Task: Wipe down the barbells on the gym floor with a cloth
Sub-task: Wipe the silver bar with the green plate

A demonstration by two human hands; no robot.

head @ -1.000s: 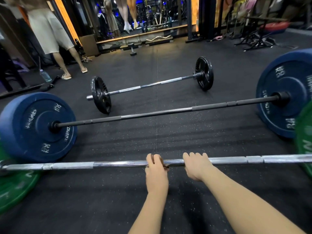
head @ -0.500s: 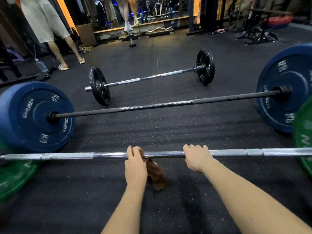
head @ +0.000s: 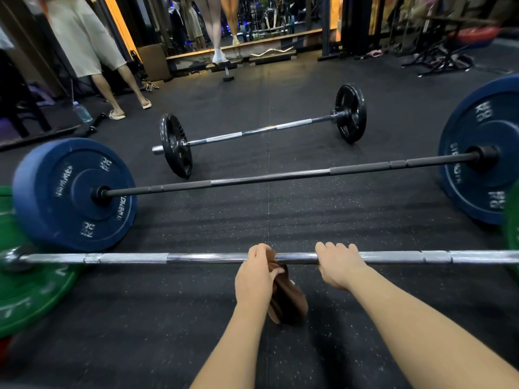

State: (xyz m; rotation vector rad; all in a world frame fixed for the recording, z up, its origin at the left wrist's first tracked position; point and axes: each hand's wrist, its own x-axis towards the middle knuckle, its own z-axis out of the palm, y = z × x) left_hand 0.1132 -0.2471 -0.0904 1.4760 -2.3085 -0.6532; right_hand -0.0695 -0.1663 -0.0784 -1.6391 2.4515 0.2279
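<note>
While the brown cloth (head: 286, 299) is caught over the middle of the chrome bar (head: 126, 258) of the nearest barbell, most of it hangs loose off that bar's near side; left hand (head: 254, 276) curled over bar and cloth together, clamping fabric to steel; right hand (head: 338, 266) gripping the bare shaft just beside it, to its right, no cloth under it; hands close, not touching.

Chrome bar lies across the floor; green plate (head: 31, 293) at its left end; edge of another at far right.

Beyond the chrome bar: black-shafted barbell (head: 266, 178) with blue plates; beyond that again, well apart, a shorter barbell (head: 252, 131) with black plates; no hand or cloth on either.

Judgement: work sits on the first of three bars, at mid-shaft; nothing on the steel tells which stretches are already wiped; the ends and both further barbells look still to do.

Far beyond the chrome bar, toward its left end: a person (head: 84, 37) standing; water bottle (head: 82, 112) on the floor near their feet.
</note>
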